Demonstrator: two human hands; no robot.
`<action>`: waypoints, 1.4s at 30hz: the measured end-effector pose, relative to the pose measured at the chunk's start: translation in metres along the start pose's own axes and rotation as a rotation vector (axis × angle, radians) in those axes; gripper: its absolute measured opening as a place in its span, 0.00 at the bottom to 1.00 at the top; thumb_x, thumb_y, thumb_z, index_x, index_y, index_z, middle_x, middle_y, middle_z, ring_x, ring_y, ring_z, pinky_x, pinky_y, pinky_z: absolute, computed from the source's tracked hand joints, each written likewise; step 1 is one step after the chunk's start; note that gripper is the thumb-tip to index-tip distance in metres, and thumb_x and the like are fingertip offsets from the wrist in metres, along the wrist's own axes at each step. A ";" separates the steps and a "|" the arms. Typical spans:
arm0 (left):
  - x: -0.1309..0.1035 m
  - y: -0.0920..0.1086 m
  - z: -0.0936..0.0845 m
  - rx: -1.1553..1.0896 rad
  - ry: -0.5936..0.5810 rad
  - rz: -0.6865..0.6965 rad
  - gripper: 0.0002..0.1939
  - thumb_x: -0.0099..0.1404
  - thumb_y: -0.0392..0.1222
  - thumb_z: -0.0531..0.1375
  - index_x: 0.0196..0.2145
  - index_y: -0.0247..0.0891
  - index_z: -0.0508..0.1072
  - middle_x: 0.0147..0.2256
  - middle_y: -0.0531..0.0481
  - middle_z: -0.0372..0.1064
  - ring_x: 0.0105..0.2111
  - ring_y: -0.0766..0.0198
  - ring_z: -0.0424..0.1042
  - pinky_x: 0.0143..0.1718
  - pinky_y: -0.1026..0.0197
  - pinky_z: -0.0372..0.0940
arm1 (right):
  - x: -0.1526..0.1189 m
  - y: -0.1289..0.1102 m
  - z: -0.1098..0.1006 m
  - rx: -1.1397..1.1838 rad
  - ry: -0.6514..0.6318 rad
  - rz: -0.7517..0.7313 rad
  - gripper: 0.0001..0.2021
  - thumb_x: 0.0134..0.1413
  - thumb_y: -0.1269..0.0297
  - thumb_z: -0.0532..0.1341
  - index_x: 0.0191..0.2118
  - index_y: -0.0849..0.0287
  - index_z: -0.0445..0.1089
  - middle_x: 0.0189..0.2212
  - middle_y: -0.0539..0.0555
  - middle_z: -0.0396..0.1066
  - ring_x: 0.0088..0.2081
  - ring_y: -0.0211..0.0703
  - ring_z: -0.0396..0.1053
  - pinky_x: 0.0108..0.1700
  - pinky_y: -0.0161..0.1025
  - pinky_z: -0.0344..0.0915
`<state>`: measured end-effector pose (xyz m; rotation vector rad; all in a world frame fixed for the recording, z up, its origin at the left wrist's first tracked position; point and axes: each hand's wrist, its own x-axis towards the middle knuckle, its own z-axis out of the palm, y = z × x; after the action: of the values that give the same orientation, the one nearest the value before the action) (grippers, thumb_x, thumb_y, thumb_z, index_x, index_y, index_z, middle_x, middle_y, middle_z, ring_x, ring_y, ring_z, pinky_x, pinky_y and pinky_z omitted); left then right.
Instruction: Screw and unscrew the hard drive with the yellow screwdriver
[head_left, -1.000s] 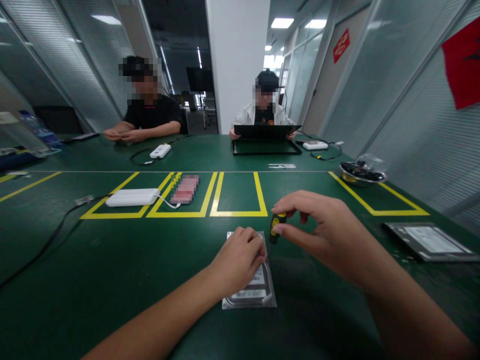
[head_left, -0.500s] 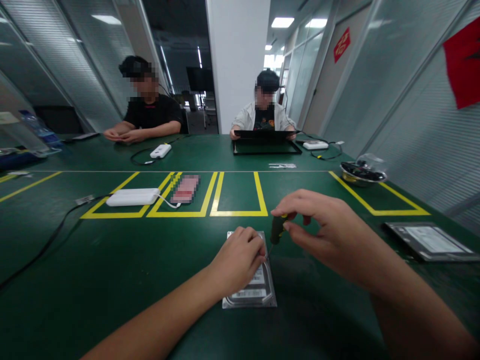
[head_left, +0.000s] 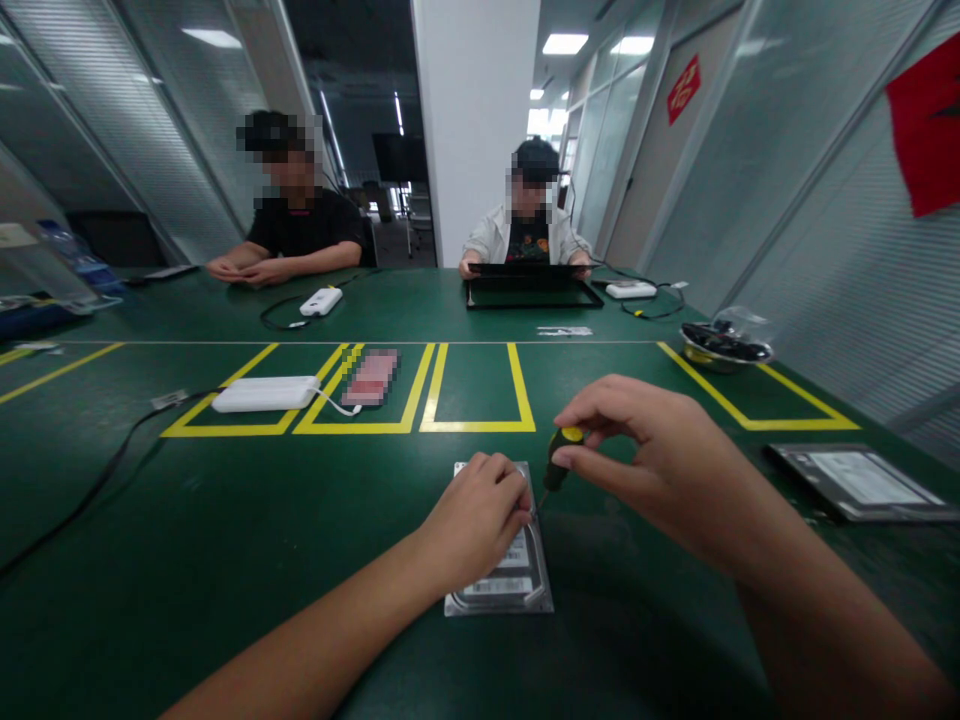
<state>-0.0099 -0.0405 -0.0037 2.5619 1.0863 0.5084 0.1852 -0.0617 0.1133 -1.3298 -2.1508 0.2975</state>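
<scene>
A silver hard drive (head_left: 504, 592) with a white label lies flat on the green table in front of me. My left hand (head_left: 491, 500) is curled over its upper part, fingers closed against it, hiding much of the label. Beside those fingertips, the thin shaft of a screwdriver (head_left: 555, 470) points down to the drive's right edge; the exact contact of its tip is too small to make out. Its dark handle with a yellow end is pinched between thumb and fingers of my right hand (head_left: 637, 430), and it leans slightly right.
A second drive-like unit (head_left: 862, 482) lies at the right. Beyond it stands a metal bowl (head_left: 725, 350) of dark items. A white power bank (head_left: 266, 394) is cabled to a blurred phone (head_left: 371, 378) at left. Two people sit opposite, one holding a black panel (head_left: 531, 270).
The screwdriver handle has shifted slightly right and turned in my right hand, so more of its yellow end shows. My left hand and the hard drive have stayed put.
</scene>
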 end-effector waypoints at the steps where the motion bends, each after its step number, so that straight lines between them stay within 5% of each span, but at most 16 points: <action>1: 0.000 0.000 0.000 0.004 0.000 0.000 0.02 0.66 0.36 0.59 0.37 0.40 0.69 0.42 0.49 0.64 0.43 0.56 0.61 0.44 0.54 0.59 | 0.000 0.000 0.000 -0.010 -0.002 -0.008 0.06 0.50 0.69 0.68 0.36 0.58 0.74 0.35 0.50 0.72 0.34 0.39 0.69 0.37 0.38 0.66; 6: 0.000 0.000 -0.001 0.000 -0.005 0.000 0.01 0.66 0.37 0.59 0.37 0.40 0.69 0.41 0.49 0.64 0.44 0.56 0.61 0.44 0.54 0.60 | -0.001 0.002 -0.001 -0.005 -0.011 -0.087 0.09 0.54 0.74 0.63 0.40 0.56 0.75 0.38 0.50 0.73 0.40 0.40 0.70 0.44 0.39 0.65; 12: 0.000 0.001 -0.001 -0.013 -0.008 -0.006 0.01 0.66 0.37 0.59 0.37 0.40 0.69 0.42 0.49 0.64 0.44 0.56 0.61 0.44 0.54 0.60 | -0.002 0.003 0.000 0.020 -0.011 -0.072 0.07 0.56 0.69 0.63 0.40 0.55 0.76 0.39 0.50 0.72 0.39 0.39 0.69 0.39 0.37 0.66; 24: -0.001 0.001 -0.001 -0.012 -0.013 -0.008 0.01 0.67 0.37 0.58 0.37 0.39 0.69 0.42 0.49 0.64 0.44 0.56 0.61 0.45 0.54 0.59 | -0.005 0.001 -0.002 0.017 -0.001 -0.145 0.14 0.56 0.75 0.58 0.45 0.55 0.75 0.46 0.52 0.75 0.48 0.43 0.71 0.54 0.42 0.66; 34: 0.003 0.003 0.000 -0.040 -0.045 -0.037 0.06 0.66 0.34 0.58 0.40 0.41 0.70 0.44 0.49 0.64 0.46 0.55 0.61 0.45 0.54 0.58 | -0.001 0.001 -0.003 -0.047 -0.062 -0.106 0.05 0.58 0.68 0.62 0.39 0.55 0.74 0.38 0.51 0.73 0.38 0.40 0.70 0.39 0.37 0.64; 42: 0.004 0.006 -0.002 -0.052 -0.083 -0.064 0.07 0.64 0.32 0.57 0.39 0.42 0.70 0.45 0.49 0.64 0.46 0.55 0.61 0.44 0.53 0.58 | -0.004 0.000 -0.002 -0.030 -0.033 -0.144 0.11 0.59 0.74 0.58 0.44 0.56 0.74 0.43 0.52 0.74 0.44 0.41 0.70 0.46 0.38 0.65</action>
<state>-0.0044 -0.0407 0.0014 2.4718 1.1073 0.4056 0.1876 -0.0651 0.1134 -1.1864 -2.2735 0.2316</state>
